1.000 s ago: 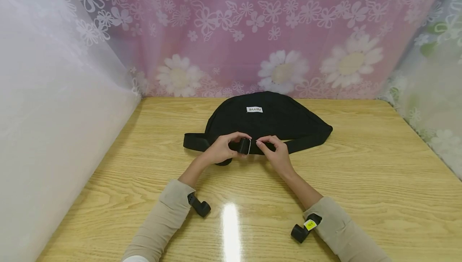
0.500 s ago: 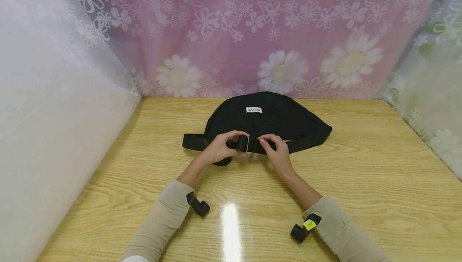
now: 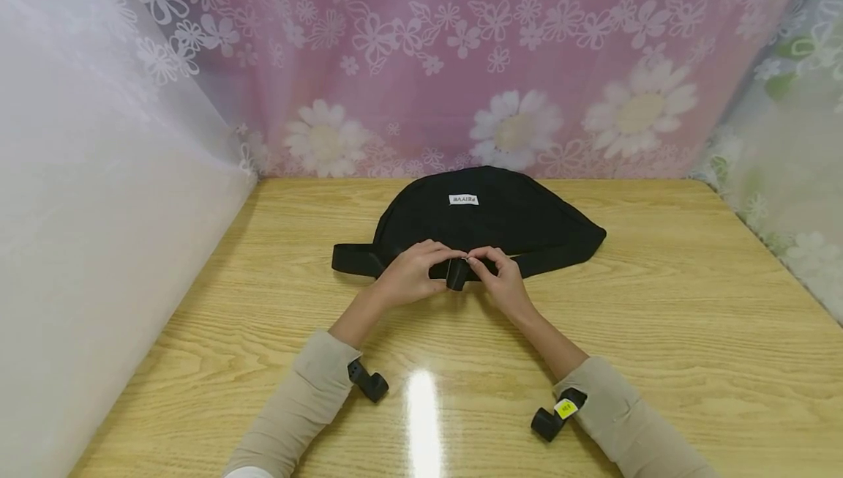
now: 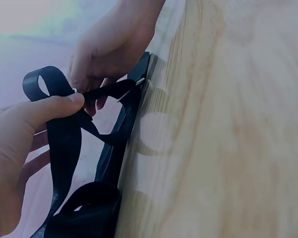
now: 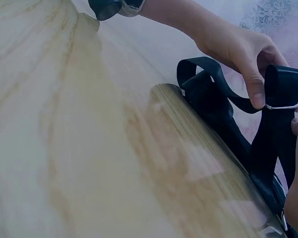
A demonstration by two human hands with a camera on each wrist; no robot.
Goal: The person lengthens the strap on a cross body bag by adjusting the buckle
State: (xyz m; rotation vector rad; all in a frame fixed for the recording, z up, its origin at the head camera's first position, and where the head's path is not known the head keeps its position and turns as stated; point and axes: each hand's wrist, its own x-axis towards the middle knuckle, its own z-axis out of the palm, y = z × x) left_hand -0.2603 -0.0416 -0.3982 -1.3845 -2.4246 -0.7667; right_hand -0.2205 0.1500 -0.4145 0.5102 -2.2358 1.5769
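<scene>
A black waist bag [image 3: 507, 214] with a small white label lies flat at the back of the table. My left hand [image 3: 408, 273] pinches the bag's black webbing strap at a thin metal slider buckle [image 5: 283, 106]. In the right wrist view, a loop of strap [image 5: 285, 79] stands up through the buckle. My right hand [image 3: 507, 284] pinches at the buckle's other end, its thumb and fingertips close to those of the left. Another loose strap loop [image 4: 44, 82] curls above my left thumb in the left wrist view. Part of the buckle is hidden behind fingers.
The wood-grain table [image 3: 329, 427] extends in front of the bag. Behind it hangs a pink flowered curtain [image 3: 421, 61], with a white sheet [image 3: 118, 170] on the left. A strap end loop [image 3: 352, 258] sticks out left of the bag.
My left hand has shifted slightly right with the buckle, closing the gap to my right hand. The strap loop at the buckle has turned and hangs lower. The bag stays put.
</scene>
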